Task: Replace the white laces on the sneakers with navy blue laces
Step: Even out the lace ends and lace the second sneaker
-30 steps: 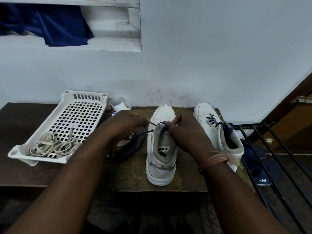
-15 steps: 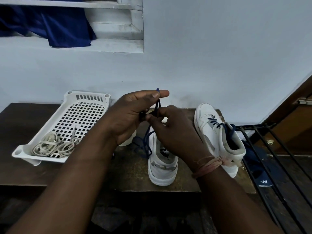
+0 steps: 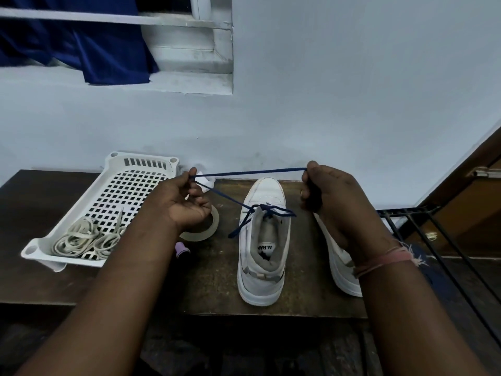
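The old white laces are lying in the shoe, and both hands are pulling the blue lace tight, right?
Not quite. The head view shows the old white laces lying in the white basket, not in the shoe. The rest is right: the left hand and right hand pull the blue lace tight between them.

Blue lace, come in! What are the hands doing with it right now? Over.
Both hands gripping the blue lace, left hand and right hand stretching it apart above the shoe. Lace crossed at the shoe's top. Nothing in the way.
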Demonstrator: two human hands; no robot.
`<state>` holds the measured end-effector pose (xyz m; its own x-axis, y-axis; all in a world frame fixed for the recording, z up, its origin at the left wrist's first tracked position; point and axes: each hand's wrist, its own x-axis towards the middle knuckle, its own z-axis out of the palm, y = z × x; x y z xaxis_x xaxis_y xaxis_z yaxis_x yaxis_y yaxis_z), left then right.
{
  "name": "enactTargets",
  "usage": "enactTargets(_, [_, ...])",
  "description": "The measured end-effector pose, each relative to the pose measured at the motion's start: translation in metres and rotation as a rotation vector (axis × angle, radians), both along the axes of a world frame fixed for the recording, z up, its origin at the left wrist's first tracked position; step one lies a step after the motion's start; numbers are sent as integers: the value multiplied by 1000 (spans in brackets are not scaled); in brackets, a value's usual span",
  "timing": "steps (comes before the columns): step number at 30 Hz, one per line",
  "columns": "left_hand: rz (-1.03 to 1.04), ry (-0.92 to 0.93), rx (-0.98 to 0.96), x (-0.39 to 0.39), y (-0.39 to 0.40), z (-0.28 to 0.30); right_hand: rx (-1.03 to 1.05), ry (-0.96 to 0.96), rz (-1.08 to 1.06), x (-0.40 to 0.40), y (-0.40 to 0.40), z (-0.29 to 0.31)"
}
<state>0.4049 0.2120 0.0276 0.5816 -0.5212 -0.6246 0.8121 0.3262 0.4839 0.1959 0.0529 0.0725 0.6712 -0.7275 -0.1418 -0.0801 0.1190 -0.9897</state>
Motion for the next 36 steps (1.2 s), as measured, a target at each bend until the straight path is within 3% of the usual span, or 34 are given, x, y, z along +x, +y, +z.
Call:
enactTargets(3, [61,33,-21,-2,-1,1,159,-21,16,0,2,0])
enactTargets(5, [1,-32,36,-10,-5,6,66,75,22,2,1,-4])
enactTargets(7, [-196,-299,188,-30,-12,13,-145,245,27,2,0,-12])
enactTargets(9, [-462,-694,289,-55,-18,18,-260,365,67,2,0,-19])
enactTargets(12, [-788,-1232,451,-75,-21,19,-226,377,81,3,3,-22])
enactTargets(14, [-847,-1393,535,-74,-20,16,-203,300,40,5,3,-19])
enactTargets(16, [-801,-1408,562,-73,-18,17,-203,214,-31,5,3,-16])
enactTargets(18, [-643,-1304,549,-72,-16,23,-259,138,-80,4,4,-13])
enactTargets(21, [-396,-1274,760,-51,-6,28,-383,52,-61,3,6,-9])
enactTargets(25, [-472,-1346,1101,-30,15,12,-539,49,-2,10,15,-10])
enactTargets(29, [-443,-1441,1242,-33,12,6,-458,13,-57,13,21,-18])
enactTargets(31, [-454,-1486,1174,-37,5,4,-430,10,-29,14,23,-21])
enactTargets(36, [-514,-1773,496,-64,-12,20,-378,-13,87,17,26,-21])
